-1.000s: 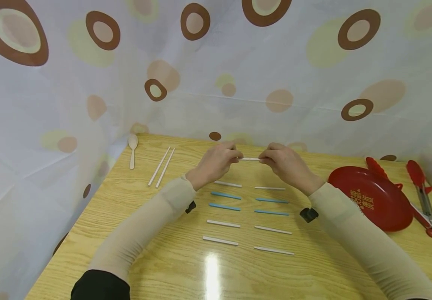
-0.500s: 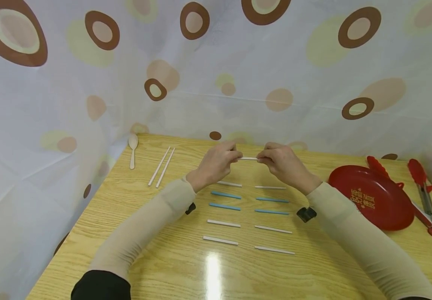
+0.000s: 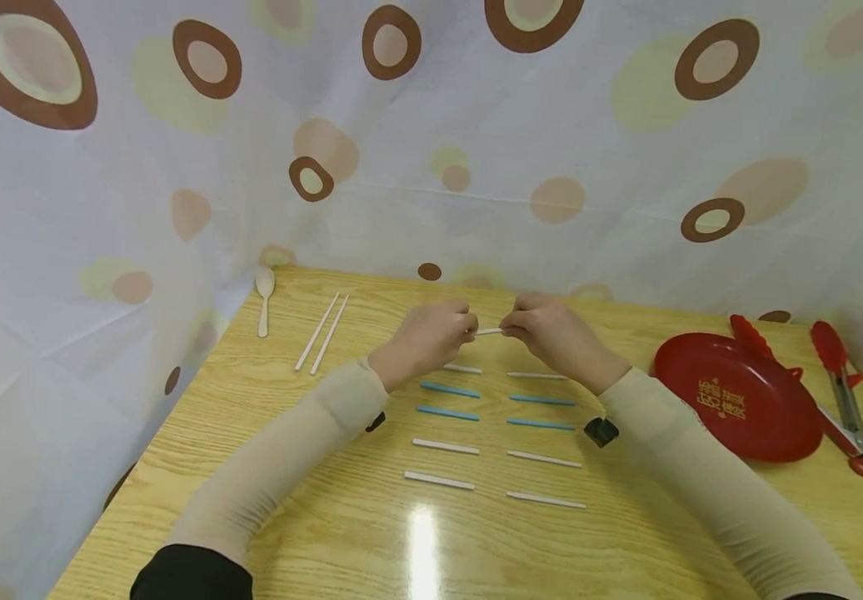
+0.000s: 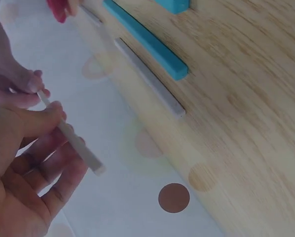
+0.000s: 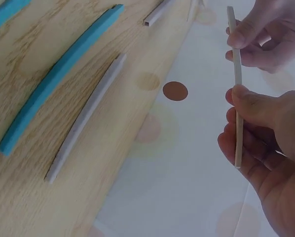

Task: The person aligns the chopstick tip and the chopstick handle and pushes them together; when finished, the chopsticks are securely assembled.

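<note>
A slim white chopstick (image 3: 489,332) spans the gap between both hands above the far part of the table. My left hand (image 3: 427,338) pinches one end of it, thumb on top and fingers below, as the left wrist view shows. At the other end, my right hand (image 3: 561,343) grips it between thumb and fingers; in the right wrist view the chopstick (image 5: 238,74) looks like one straight line. Nearer me lie two columns of short stick pieces, among them a blue piece (image 3: 450,389) on the left and a blue piece (image 3: 542,400) on the right, with white pieces around them.
Two long white chopsticks (image 3: 330,335) and a pale spoon (image 3: 264,300) lie at the far left. On the right sits a red plate (image 3: 746,442) with red-tipped tongs (image 3: 842,379) beside it. A patterned curtain (image 3: 431,125) borders the table's back and left.
Both hands have come slightly nearer to me and lower in the head view, and closer together, so less of the chopstick shows between them. The pieces on the table stay put.
</note>
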{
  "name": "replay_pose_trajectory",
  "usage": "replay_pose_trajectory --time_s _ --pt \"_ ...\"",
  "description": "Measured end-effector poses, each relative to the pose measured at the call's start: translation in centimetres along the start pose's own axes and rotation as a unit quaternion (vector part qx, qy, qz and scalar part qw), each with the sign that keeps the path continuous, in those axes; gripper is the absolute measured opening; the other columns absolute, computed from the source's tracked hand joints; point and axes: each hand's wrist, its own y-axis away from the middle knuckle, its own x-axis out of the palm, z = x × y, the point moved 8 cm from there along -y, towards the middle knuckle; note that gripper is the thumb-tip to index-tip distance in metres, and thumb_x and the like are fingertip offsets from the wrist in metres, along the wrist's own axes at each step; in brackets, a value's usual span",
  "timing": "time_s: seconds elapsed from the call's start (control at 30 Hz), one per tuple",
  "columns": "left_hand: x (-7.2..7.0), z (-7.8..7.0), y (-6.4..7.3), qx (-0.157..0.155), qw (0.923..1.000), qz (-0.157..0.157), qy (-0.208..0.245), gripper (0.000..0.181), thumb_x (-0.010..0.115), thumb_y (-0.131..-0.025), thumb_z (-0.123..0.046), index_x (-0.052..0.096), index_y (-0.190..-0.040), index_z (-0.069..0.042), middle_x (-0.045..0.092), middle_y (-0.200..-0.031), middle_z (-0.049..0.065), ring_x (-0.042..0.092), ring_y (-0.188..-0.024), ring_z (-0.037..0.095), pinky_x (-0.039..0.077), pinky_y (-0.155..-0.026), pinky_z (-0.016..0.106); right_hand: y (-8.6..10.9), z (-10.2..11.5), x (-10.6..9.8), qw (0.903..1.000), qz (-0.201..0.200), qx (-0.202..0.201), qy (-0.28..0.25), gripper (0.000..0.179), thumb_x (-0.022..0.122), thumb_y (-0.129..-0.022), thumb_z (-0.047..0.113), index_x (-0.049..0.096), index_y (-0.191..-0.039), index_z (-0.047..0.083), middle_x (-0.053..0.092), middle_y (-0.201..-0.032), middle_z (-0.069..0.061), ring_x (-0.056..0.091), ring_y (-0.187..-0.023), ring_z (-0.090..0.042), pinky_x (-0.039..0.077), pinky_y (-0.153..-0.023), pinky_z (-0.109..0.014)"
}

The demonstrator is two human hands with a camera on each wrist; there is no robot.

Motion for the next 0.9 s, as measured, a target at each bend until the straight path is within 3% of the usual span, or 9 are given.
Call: replay_pose_trajectory --time_s 0.1,0.23,0.53,0.77,0.9 --pt "0.2 -0.3 0.0 -0.005 0.9998 0.019 -0.007 0.012 0.064 -0.099 -0.024 0.073 -0.101 -0.015 0.061 -0.091 -0.002 0.059 -0.071 0.009 0.047 -0.054 0.02 -0.1 0.3 0.2 1.0 0.001 -0.005 0.007 0.006 0.077 -0.085 0.0 0.076 -0.09 0.002 0.056 -0.079 -0.005 0.056 -0.069 -0.018 0.05 -0.061 -0.027" --pt "0.2 -0.2 0.1 -0.019 0.9997 0.015 -0.007 0.015 0.066 -0.097 -0.029 0.074 -0.099 -0.016 0.062 -0.088 -0.003 0.057 -0.067 0.007 0.044 -0.052 0.019 -0.4 0.7 0.5 0.9999 -0.005 -0.01 0.005 0.007 0.079 -0.082 -0.001 0.077 -0.088 0.003 0.056 -0.079 -0.004 0.056 -0.069 -0.017 0.05 -0.061 -0.026" --pt "0.2 -0.2 0.4 -0.016 0.9995 0.028 -0.006 0.016 0.064 -0.099 -0.029 0.072 -0.098 -0.015 0.063 -0.087 -0.002 0.057 -0.067 0.008 0.045 -0.054 0.02 -0.6 1.2 0.8 0.9999 -0.002 -0.005 0.011 0.008 0.08 -0.082 0.002 0.078 -0.088 0.006 0.055 -0.078 -0.002 0.055 -0.066 -0.015 0.049 -0.058 -0.025" --pt "0.7 0.1 0.6 -0.023 0.9972 0.071 -0.005 0.015 0.063 -0.1 -0.027 0.07 -0.096 -0.014 0.062 -0.087 -0.002 0.057 -0.068 0.008 0.046 -0.056 0.02 -0.8 0.7 0.4 0.9999 -0.004 0.012 0.006 0.012 0.082 -0.081 0.008 0.075 -0.09 0.005 0.062 -0.084 -0.005 0.061 -0.072 -0.019 0.053 -0.061 -0.031" --pt "1.1 1.0 1.0 -0.047 0.9931 0.107 0.017 0.015 0.061 -0.101 -0.026 0.068 -0.096 -0.013 0.062 -0.085 -0.002 0.056 -0.067 0.008 0.046 -0.057 0.021 -0.2 -0.5 0.3 0.9992 -0.001 0.039 -0.004 0.027 0.081 -0.083 0.008 0.068 -0.105 0.0 0.062 -0.095 -0.011 0.063 -0.083 -0.024 0.054 -0.07 -0.036"
